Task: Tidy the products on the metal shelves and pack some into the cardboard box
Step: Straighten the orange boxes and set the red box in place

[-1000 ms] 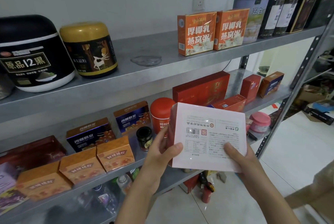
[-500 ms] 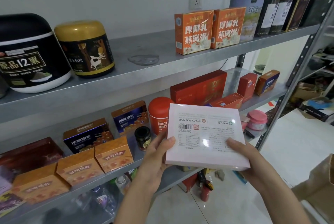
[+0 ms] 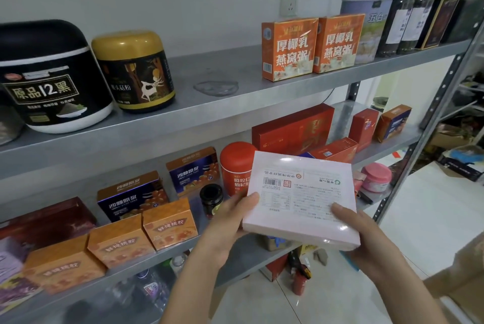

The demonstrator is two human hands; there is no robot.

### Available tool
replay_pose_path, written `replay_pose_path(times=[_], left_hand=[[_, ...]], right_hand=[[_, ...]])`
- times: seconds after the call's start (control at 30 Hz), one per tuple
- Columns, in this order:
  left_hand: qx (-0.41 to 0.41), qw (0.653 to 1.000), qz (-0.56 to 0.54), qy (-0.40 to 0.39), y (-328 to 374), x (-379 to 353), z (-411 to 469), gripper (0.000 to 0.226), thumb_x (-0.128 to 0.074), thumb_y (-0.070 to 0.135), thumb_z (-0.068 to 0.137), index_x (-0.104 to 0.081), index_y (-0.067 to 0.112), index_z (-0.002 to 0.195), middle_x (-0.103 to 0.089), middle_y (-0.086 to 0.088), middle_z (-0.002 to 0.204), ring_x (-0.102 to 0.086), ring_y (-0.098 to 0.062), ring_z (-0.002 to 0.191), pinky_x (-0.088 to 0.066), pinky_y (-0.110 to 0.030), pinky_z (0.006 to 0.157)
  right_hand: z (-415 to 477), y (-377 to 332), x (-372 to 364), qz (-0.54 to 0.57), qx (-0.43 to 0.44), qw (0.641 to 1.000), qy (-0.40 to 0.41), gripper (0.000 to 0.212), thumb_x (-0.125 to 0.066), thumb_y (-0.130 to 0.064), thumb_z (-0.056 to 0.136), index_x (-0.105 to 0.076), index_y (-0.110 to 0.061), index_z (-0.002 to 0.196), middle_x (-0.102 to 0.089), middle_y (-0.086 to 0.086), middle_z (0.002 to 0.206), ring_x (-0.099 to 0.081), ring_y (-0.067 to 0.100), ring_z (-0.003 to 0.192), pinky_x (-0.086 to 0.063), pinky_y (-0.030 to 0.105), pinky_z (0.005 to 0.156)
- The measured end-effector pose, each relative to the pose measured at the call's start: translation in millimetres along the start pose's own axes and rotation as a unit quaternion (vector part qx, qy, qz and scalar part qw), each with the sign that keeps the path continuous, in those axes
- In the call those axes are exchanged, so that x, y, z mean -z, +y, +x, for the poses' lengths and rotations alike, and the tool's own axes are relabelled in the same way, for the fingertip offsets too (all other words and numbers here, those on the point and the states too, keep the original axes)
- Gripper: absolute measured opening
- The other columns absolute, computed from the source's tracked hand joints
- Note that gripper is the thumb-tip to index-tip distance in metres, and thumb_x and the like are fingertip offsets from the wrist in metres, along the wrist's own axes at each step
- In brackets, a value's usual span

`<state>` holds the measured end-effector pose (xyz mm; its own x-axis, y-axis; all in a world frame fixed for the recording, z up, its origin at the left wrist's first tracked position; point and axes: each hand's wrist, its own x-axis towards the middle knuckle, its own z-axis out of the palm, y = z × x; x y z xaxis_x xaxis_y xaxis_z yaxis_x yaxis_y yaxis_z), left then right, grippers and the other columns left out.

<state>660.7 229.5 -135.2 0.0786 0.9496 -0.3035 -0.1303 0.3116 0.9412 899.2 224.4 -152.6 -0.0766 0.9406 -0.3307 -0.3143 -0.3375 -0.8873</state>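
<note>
Head view showed the flat pink box (image 3: pixel 301 200) gripped at its edges by my left hand (image 3: pixel 227 221) and right hand (image 3: pixel 366 240), thumbs on its barcode label, in front of the middle shelf (image 3: pixel 243 253). I judged this box was not yet packed, with the cardboard box (image 3: pixel 461 289) waiting at lower right. The label's print was too small to read. Nearby I could read 厚椰乳燕窝粥 on the orange boxes (image 3: pixel 289 48) and 原品12黑 on the black jar (image 3: pixel 49 80).

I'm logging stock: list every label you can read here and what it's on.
"原品12黑": black jar.
"厚椰乳 燕窝粥": orange cartons, both.
"五白": pale tin.
"鲜炖桃胶": small orange boxes.
"沙棘原浆": blue boxes.
"阿胶红": red tin, rest hidden.
Gold jar, white box: print too blurred or small.
</note>
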Motion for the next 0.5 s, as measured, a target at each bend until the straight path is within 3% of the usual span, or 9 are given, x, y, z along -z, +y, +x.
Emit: replay_pose_path(times=[0.07, 0.1, 0.2, 0.23, 0.27, 0.3, 0.33, 0.4, 0.5], left_hand=[[-0.059, 0.987, 0.128, 0.081, 0, -2, 5, 0.055, -0.064, 0.022, 0.092, -0.044, 0.034, 0.142, -0.055, 0.012, 0.136, -0.052, -0.011, 0.126, -0.043, -0.039, 0.108], [-0.101, 0.977, 0.161, 0.099, 1, -5, 5, 0.061, -0.065, 0.019, 0.092, -0.039, 0.041, 0.142, -0.047, 0.016, 0.141, -0.045, -0.007, 0.131, -0.041, -0.034, 0.109], [-0.204, 0.958, 0.203, -0.008, 5, -24, -3, 0.064, -0.066, 0.018, 0.092, -0.031, 0.055, 0.131, -0.029, 0.026, 0.143, -0.034, 0.014, 0.127, -0.046, -0.012, 0.091], [-0.203, 0.945, 0.248, -0.063, 2, -33, -4, 0.072, -0.067, 0.023, 0.091, -0.021, 0.054, 0.137, -0.016, 0.023, 0.153, -0.024, 0.009, 0.137, -0.035, -0.011, 0.103], [-0.191, 0.919, 0.327, -0.106, -2, -43, -4, 0.09, -0.069, 0.032, 0.088, -0.002, 0.054, 0.144, 0.011, 0.021, 0.159, -0.001, -0.002, 0.148, -0.019, -0.02, 0.108], [-0.173, 0.885, 0.416, -0.122, -7, -51, -4, 0.108, -0.071, 0.041, 0.085, 0.02, 0.053, 0.142, 0.038, 0.022, 0.151, 0.028, -0.009, 0.145, -0.004, -0.035, 0.116], [-0.162, 0.852, 0.484, -0.112, -11, -57, -2, 0.121, -0.072, 0.046, 0.082, 0.038, 0.051, 0.133, 0.056, 0.021, 0.137, 0.047, -0.011, 0.133, 0.01, -0.04, 0.113], [-0.153, 0.824, 0.541, -0.074, -15, -66, 4, 0.129, -0.07, 0.051, 0.082, 0.054, 0.047, 0.116, 0.066, 0.016, 0.123, 0.058, -0.013, 0.116, 0.023, -0.04, 0.105], [-0.169, 0.839, 0.514, -0.058, -24, -62, 14, 0.124, -0.057, 0.071, 0.075, 0.059, 0.045, 0.112, 0.059, 0.009, 0.135, 0.05, -0.018, 0.129, 0.022, -0.048, 0.111]], right_hand=[[-2, 1, -7, -0.061, 0.081, 0.992, 0.072, 0.087, -0.091, -0.018, 0.054, -0.053, -0.027, 0.132, -0.073, 0.003, 0.107, -0.071, 0.025, 0.094, -0.06, 0.042, 0.076], [-2, 2, -9, -0.102, 0.111, 0.982, 0.112, 0.089, -0.088, -0.019, 0.059, -0.048, -0.031, 0.137, -0.072, 0.001, 0.106, -0.071, 0.024, 0.092, -0.06, 0.041, 0.072], [-2, 4, -18, -0.242, 0.171, 0.941, 0.163, 0.105, -0.089, -0.041, 0.057, -0.032, -0.044, 0.144, -0.061, -0.005, 0.123, -0.061, 0.021, 0.109, -0.058, 0.051, 0.081], [-3, 5, -21, -0.262, 0.183, 0.935, 0.154, 0.108, -0.089, -0.049, 0.052, -0.03, -0.047, 0.143, -0.058, -0.006, 0.127, -0.059, 0.021, 0.113, -0.057, 0.052, 0.083], [-4, 5, -24, -0.264, 0.189, 0.935, 0.143, 0.109, -0.089, -0.052, 0.05, -0.031, -0.046, 0.143, -0.058, -0.006, 0.129, -0.058, 0.021, 0.114, -0.057, 0.052, 0.085], [-4, 5, -25, -0.242, 0.19, 0.942, 0.131, 0.108, -0.09, -0.05, 0.05, -0.034, -0.044, 0.142, -0.06, -0.004, 0.127, -0.06, 0.022, 0.113, -0.057, 0.051, 0.084], [-5, 4, -27, -0.21, 0.184, 0.953, 0.122, 0.103, -0.088, -0.045, 0.051, -0.038, -0.041, 0.14, -0.063, -0.002, 0.123, -0.062, 0.023, 0.11, -0.058, 0.049, 0.082], [-12, -2, -32, -0.155, 0.166, 0.969, 0.099, 0.087, -0.08, -0.037, 0.053, -0.046, -0.039, 0.133, -0.068, 0.0, 0.113, -0.066, 0.023, 0.101, -0.059, 0.042, 0.073], [-20, -14, -29, -0.116, 0.156, 0.977, 0.084, 0.058, -0.071, -0.039, 0.059, -0.056, -0.043, 0.115, -0.068, -0.006, 0.107, -0.065, 0.016, 0.095, -0.051, 0.03, 0.074]])
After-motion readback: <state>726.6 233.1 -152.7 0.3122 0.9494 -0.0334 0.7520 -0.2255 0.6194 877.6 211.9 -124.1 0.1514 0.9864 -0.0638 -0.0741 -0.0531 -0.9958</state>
